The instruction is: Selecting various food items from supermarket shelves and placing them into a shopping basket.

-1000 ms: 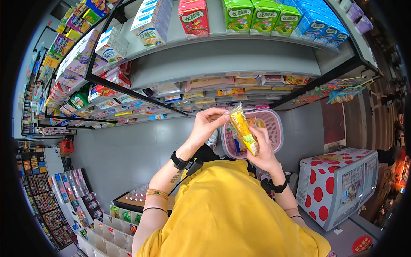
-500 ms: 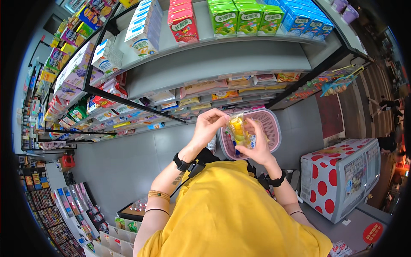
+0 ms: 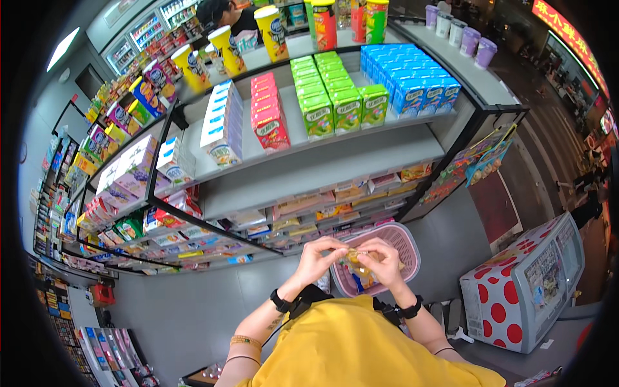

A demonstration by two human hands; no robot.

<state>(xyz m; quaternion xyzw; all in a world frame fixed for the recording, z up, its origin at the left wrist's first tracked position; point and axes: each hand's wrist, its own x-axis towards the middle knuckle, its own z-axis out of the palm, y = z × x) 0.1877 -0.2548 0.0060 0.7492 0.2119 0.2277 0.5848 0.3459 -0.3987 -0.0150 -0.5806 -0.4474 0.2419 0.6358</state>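
Note:
My left hand (image 3: 319, 259) and my right hand (image 3: 383, 263) are close together in front of my chest. Both pinch a small clear-and-yellow plastic packet (image 3: 354, 256), one hand at each side of it. My fingers cover much of the packet, so its contents are hard to make out. Below and behind my hands is a pink plastic basket (image 3: 410, 248) with slotted walls. Inside the basket, partly hidden by my hands, lie blue and yellow packages (image 3: 365, 281).
Ahead stands a shelf (image 3: 335, 160) with green drink cartons (image 3: 346, 106), blue cartons (image 3: 422, 95) and red cartons (image 3: 269, 126). Bagged goods fill its lower tiers. A red-dotted white freezer (image 3: 500, 293) is at the right. Another person (image 3: 242, 22) is beyond the shelf.
My view has tipped up, bringing canisters and a person beyond the shelf into sight. The packet, earlier held up with its face showing, is now pinched between my fingertips, mostly covered.

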